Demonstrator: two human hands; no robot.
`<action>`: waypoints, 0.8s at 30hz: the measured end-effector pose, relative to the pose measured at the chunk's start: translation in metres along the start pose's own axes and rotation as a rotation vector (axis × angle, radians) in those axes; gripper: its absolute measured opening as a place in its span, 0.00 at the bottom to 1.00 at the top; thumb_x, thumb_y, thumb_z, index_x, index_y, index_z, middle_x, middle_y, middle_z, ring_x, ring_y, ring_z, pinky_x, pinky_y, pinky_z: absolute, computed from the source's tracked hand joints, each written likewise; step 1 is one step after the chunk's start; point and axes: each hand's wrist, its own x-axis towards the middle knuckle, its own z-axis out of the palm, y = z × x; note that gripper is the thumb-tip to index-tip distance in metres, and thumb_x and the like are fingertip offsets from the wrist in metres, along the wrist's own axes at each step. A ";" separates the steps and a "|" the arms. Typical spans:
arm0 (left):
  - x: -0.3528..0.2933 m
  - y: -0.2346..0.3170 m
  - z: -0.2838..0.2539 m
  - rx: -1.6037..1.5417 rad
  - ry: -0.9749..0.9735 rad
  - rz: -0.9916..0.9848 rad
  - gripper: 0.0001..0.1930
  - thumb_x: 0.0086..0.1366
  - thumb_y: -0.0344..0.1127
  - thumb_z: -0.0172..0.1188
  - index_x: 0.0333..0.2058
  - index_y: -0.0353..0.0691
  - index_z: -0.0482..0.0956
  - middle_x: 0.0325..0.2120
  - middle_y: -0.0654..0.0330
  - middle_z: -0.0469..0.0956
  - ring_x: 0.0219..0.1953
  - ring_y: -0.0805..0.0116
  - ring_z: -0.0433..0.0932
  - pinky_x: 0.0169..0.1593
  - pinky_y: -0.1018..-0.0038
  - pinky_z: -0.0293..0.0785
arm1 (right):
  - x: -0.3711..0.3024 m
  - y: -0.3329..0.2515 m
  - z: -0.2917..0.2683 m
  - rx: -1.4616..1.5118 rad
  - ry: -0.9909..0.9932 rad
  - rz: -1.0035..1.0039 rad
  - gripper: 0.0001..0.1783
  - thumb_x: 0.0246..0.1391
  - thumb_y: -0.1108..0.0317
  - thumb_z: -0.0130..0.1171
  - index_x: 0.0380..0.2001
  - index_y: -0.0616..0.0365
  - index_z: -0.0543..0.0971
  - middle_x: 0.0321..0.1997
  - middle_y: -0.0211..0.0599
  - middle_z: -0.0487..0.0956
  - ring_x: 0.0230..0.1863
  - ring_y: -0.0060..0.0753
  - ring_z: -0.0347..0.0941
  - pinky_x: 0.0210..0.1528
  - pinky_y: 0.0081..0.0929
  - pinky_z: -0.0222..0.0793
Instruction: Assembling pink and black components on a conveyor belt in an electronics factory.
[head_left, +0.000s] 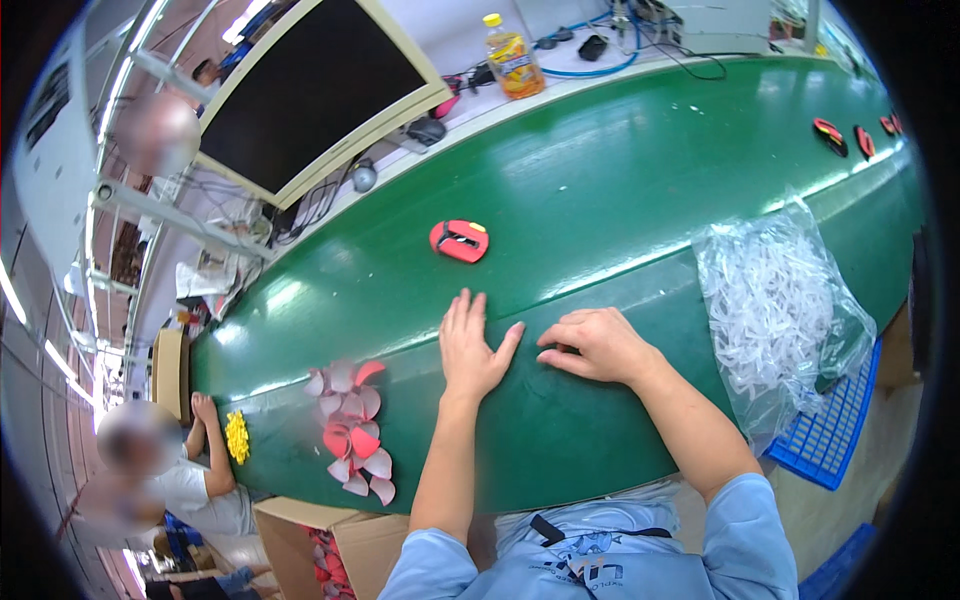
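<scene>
The red oval piece, fitted with black and yellow parts, lies on the bench just beyond my left fingers, which are spread and look empty. My right fingers curl loosely, thumb apart from forefinger, seemingly pinching nothing. I judge I'm between grips; picking anything up would call for a light pinch. Curved red and pink pieces lie to my left, small yellow parts farther out; to my right sits a clear bag of translucent strips.
</scene>
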 end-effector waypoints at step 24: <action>0.001 0.028 0.003 -0.172 0.349 0.158 0.16 0.62 0.45 0.71 0.38 0.38 0.85 0.40 0.51 0.85 0.47 0.47 0.81 0.54 0.55 0.74 | -0.005 0.014 -0.007 -0.084 0.200 0.129 0.12 0.62 0.60 0.68 0.40 0.56 0.90 0.40 0.48 0.89 0.41 0.49 0.87 0.45 0.42 0.82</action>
